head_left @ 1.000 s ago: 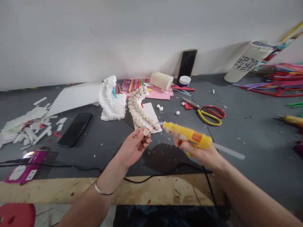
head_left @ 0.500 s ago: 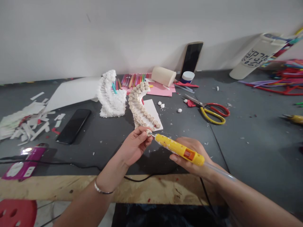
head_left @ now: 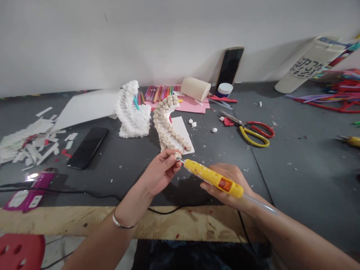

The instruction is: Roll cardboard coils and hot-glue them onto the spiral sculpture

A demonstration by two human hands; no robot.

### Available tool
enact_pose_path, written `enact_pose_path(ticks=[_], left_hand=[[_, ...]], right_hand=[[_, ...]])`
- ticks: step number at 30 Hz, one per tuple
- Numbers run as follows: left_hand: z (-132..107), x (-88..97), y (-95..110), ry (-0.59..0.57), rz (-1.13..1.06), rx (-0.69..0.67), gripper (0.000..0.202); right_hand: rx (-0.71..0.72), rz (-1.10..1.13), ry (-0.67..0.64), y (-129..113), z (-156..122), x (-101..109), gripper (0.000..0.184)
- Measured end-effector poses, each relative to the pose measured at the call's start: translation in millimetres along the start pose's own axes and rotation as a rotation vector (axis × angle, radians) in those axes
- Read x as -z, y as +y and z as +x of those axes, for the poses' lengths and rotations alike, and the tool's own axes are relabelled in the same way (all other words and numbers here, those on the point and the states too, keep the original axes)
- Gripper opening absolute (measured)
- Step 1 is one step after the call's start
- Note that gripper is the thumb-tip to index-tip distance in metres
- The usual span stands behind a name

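My left hand (head_left: pixel 161 173) pinches a small rolled paper coil (head_left: pixel 177 156) between fingertips and thumb. My right hand (head_left: pixel 229 174) grips a yellow hot glue gun (head_left: pixel 213 179), and its metal nozzle reaches the coil. A translucent glue stick (head_left: pixel 260 204) juts from the gun's rear. Just beyond my left hand, a curved model of many similar coils (head_left: pixel 168 127) rests on a white card (head_left: pixel 182 135). Beside that stands a white, fluffy curved sculpture (head_left: pixel 132 112).
Between the hands and wall lie a black phone (head_left: pixel 87 148), paper scraps (head_left: pixel 30 144), red-and-yellow scissors (head_left: pixel 250 131), pink paper (head_left: pixel 194 107) and coloured sticks (head_left: pixel 159 93). A black cable (head_left: pixel 84 193) crosses the table near its plywood front edge (head_left: pixel 112 221).
The glue gun has swung round from a raised, tilted hold, and its nozzle now meets the coil. My left hand has shifted little. The view has tilted slightly.
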State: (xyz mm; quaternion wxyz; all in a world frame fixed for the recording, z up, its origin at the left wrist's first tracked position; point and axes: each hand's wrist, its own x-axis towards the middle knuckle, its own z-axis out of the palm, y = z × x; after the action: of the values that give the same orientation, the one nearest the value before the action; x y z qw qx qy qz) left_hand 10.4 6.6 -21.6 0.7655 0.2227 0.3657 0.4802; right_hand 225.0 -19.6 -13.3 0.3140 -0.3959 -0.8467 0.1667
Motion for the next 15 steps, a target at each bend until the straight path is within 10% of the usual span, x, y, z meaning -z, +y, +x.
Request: enact_pose_path(ticks=[15], left_hand=[[-0.2, 0.1, 0.0, -0.033, -0.055, 0.031, 0.030]], right_hand=[[-0.026, -0.026, 0.018, 0.0, -0.9, 1.2, 0.041]])
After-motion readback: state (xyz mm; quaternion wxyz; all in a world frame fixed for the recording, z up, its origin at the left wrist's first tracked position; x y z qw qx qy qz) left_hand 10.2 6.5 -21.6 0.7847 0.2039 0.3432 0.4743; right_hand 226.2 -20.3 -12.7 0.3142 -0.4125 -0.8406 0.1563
